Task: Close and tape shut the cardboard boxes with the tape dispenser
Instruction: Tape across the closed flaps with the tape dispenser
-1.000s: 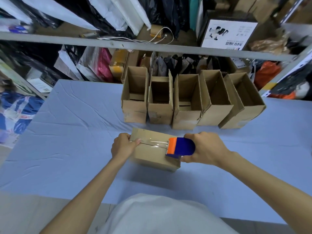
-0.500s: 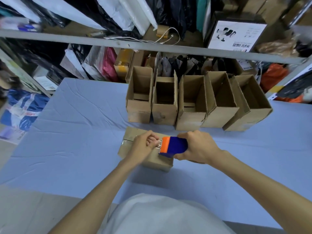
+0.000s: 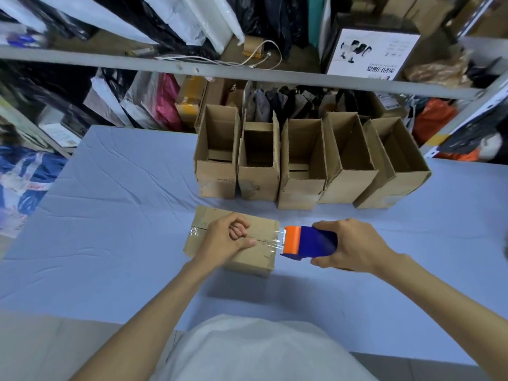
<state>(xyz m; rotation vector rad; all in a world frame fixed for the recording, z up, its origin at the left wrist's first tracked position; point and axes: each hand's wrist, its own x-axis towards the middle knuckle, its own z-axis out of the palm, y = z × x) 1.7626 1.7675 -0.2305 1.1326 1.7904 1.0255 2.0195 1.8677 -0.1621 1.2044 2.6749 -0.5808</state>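
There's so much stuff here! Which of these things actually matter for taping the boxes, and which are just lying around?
Part of the job:
- closed box, with the left hand resting on it
- tape dispenser, held by the right hand
- five open boxes in a row behind

Just lying about:
- printed white carton on the shelf
- pink bag
- orange bag

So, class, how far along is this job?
Done: the flaps of one brown cardboard box are shut. In hand: the right hand holds the blue and orange tape dispenser past its right edge, clear tape stretched between, the left hand pressing the seam. Left: five open brown cardboard boxes behind.
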